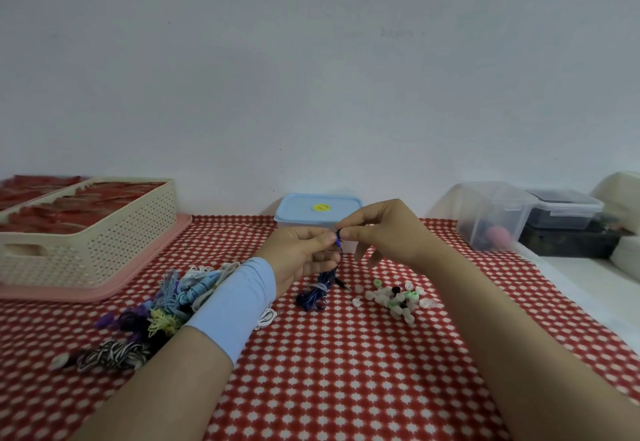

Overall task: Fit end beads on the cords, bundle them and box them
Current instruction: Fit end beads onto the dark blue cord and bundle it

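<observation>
Cord: dark blue, in front of the box, just nearer the person. Its coiled bulk rests on the cloth and one end is lifted into the fingers.
Left hand: thumb and forefinger clamp the raised cord end, directly in front of the box. Judged as the steadying grip.
Right hand: fingertips closed on the same cord tip, meeting the left fingertips. Whether a bead sits between them is too small to tell.
Hands: together, touching at the tip.
Why lifted: judged to keep the tip clear of the cloth so a bead can be pushed on squarely.
Cord axis: the raised stretch runs near vertical, tip up, tail dropping to the coil.
Coil axis: elongated, running towards the person and slightly left from the box.
Beads: loose heap, right of the cord and nearer than the box, within the right hand's reach.
Spare cords: mixed pile, left of the box and nearer, beside the left wrist.
Basket: far left of the box.
</observation>
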Demonstrator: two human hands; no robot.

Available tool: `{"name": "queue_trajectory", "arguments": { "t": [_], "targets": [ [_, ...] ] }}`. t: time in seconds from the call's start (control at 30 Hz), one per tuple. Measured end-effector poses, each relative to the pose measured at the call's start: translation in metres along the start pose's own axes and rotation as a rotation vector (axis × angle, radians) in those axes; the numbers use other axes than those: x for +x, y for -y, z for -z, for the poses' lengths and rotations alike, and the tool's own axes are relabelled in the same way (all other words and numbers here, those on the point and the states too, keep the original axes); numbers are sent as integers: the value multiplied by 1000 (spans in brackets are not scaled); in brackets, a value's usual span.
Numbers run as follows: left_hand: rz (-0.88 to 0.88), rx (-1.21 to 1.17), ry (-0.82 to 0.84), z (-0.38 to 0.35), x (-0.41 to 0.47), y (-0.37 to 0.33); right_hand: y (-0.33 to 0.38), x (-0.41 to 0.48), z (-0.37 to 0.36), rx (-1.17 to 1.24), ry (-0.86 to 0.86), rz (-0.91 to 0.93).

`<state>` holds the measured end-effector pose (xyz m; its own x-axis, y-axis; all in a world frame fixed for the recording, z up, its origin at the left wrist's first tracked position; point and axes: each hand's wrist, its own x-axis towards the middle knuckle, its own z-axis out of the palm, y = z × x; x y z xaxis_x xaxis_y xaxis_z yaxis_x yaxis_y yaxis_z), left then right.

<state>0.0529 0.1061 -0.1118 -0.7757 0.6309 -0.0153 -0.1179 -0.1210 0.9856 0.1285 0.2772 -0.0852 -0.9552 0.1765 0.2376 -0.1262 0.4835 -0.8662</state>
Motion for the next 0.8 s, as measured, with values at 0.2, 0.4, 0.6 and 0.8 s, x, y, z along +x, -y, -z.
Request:
{"name": "queue_trajectory", "arguments": {
  "t": [0.2,0.4,0.6,0.8],
  "targets": [
    [39,-21,0,-1,-1,-1,1,2,0,-101,32,52],
    [53,-37,42,1,0,-1,4,0,1,-58,79,37],
    [50,-30,103,1,-1,-2,1,-6,14,150,254,-124],
    [24,28,121,3,-1,-3,-2,-5,11,217,256,-192]
  ]
}}
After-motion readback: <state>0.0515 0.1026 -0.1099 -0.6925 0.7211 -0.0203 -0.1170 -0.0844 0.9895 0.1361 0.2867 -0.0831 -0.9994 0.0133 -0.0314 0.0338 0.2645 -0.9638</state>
